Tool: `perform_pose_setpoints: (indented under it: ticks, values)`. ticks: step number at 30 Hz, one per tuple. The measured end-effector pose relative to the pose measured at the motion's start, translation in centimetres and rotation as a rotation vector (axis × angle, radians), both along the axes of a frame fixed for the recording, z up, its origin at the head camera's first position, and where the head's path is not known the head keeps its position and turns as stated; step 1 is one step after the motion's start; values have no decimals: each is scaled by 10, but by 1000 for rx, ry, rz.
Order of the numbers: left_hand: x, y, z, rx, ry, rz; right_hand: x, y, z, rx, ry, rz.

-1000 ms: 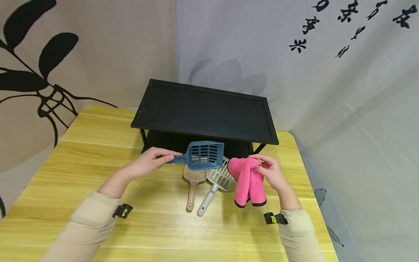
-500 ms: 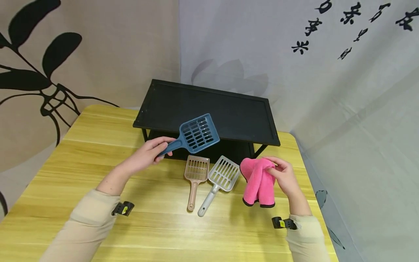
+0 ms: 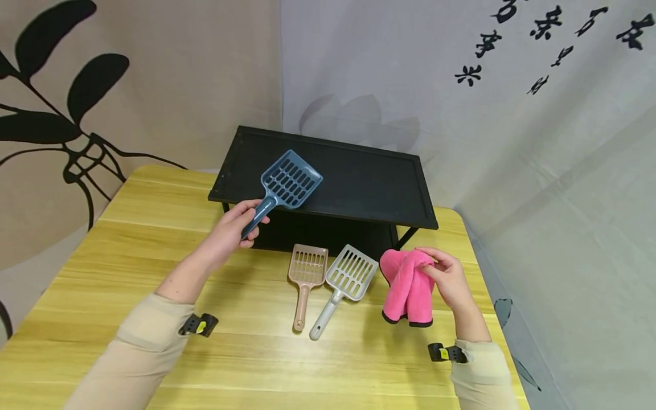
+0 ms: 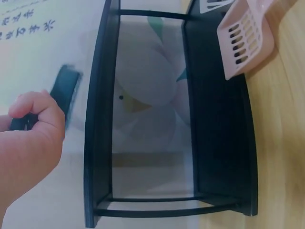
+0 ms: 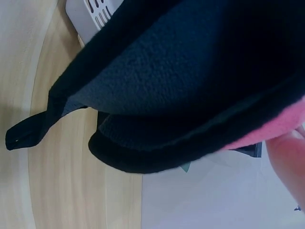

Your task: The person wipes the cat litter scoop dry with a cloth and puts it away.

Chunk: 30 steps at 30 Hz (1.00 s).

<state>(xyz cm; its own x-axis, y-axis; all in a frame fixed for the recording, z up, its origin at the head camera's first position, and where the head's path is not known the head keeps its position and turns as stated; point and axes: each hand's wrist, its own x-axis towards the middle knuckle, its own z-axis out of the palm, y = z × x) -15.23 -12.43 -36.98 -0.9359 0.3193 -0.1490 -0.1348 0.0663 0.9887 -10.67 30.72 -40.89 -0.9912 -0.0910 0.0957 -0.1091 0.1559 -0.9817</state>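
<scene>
My left hand (image 3: 237,223) grips the handle of a blue slotted litter scoop (image 3: 291,180), held up in front of the black shelf's top with its head tilted up and right. In the left wrist view, fingers curl round the handle and the blue scoop (image 4: 66,88) shows nearly edge-on. My right hand (image 3: 448,274) pinches a pink cloth (image 3: 407,285) with black edging, which hangs in folds at the right. The right wrist view is mostly filled by the cloth's dark grey underside (image 5: 157,81) and a black hanging loop.
A two-tier black shelf (image 3: 333,171) stands at the table's back. A light-brown litter scoop (image 3: 303,293) and a grey-white one (image 3: 351,273) lie before it, handles toward me. The wooden table (image 3: 246,364) ends at a cloth backdrop (image 3: 359,62).
The blue scoop has risen leftward from over the other scoops to before the shelf top, turning its head upward. My right hand has moved slightly right with the pink cloth.
</scene>
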Motion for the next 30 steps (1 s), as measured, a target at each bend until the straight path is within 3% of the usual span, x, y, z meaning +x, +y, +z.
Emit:
perform_pose_setpoints:
  ticks: [9, 15, 19, 24, 30]
  values:
    - [-5, 7, 4, 60, -34, 70, 1, 0, -1, -8, 1, 1]
    - [-8, 13, 3, -39, -50, 175, 1, 0, -3, -17, 4, 5]
    - [-8, 18, 3, -59, -63, 217, 2, 1, -4, -32, 9, 4]
    - [-6, 19, 3, -36, -87, 230, 2, 1, -6, -39, 9, -21]
    - [2, 8, -2, 4, -126, 174, -1, 1, -7, -51, 6, -52]
